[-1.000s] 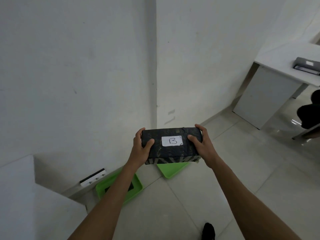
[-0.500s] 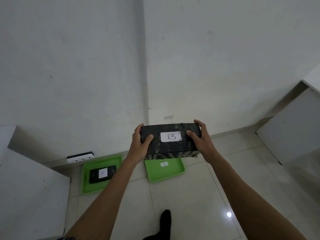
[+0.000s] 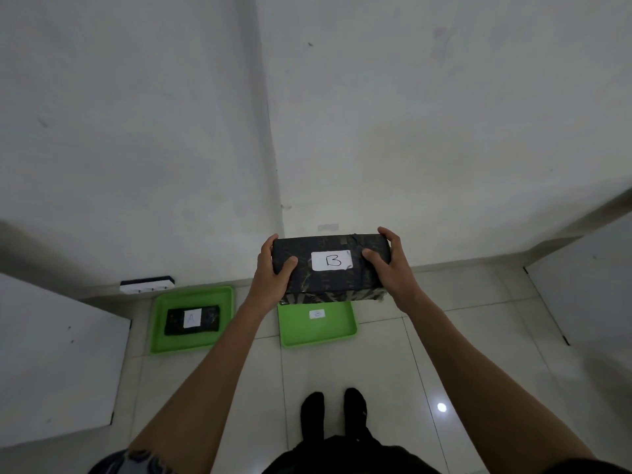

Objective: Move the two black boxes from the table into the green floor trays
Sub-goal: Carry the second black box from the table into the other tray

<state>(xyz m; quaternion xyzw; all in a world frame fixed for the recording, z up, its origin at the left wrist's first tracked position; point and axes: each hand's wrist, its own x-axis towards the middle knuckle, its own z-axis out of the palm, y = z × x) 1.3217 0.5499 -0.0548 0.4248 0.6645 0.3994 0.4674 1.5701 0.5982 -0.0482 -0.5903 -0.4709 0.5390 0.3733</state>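
Observation:
A black box with a white label marked B (image 3: 331, 276) is held in the air in front of me. My left hand (image 3: 273, 273) grips its left end and my right hand (image 3: 390, 265) grips its right end. Below it on the floor lies a green tray (image 3: 318, 331) with a small white label; the box hides its far part. A second green tray (image 3: 195, 294) to the left holds the other black box, labelled A (image 3: 191, 319).
Both trays lie against the white wall near a corner. A white power strip (image 3: 147, 284) lies behind the left tray. White furniture panels stand at the left (image 3: 58, 364) and right (image 3: 584, 285). My feet (image 3: 333, 410) stand on the tiled floor before the trays.
The view has swung toward the wall and tilted down, so both trays and my feet now show fully. The box B stays held in both hands, above the right tray.

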